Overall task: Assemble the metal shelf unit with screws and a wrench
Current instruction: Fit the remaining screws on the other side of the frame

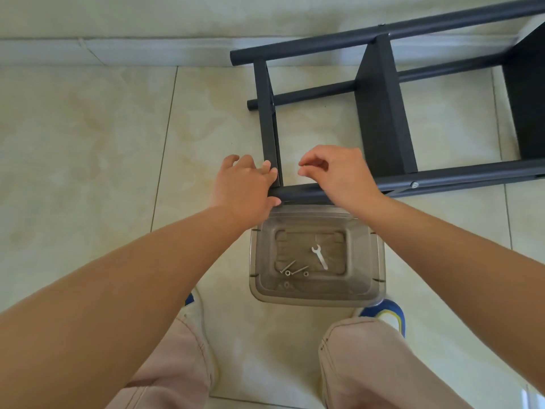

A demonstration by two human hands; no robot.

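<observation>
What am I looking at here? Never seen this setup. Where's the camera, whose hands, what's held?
One picture, from a camera worn on a person's head, looking down at their own hands. No robot. A dark metal shelf frame lies on its side on the tiled floor. The left hand grips the frame's near corner. The right hand hovers above the near bar, fingertips pinched; anything between them is too small to see. A clear plastic box holds a small wrench and screws.

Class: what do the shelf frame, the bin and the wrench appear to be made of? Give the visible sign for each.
Shelf frame: likely metal, matte black coating; thin tubes, silver bolt head.
Bin: clear, smoky plastic; the floor shows through its walls.
Wrench: bare bright metal, probably steel; silvery shine.
</observation>
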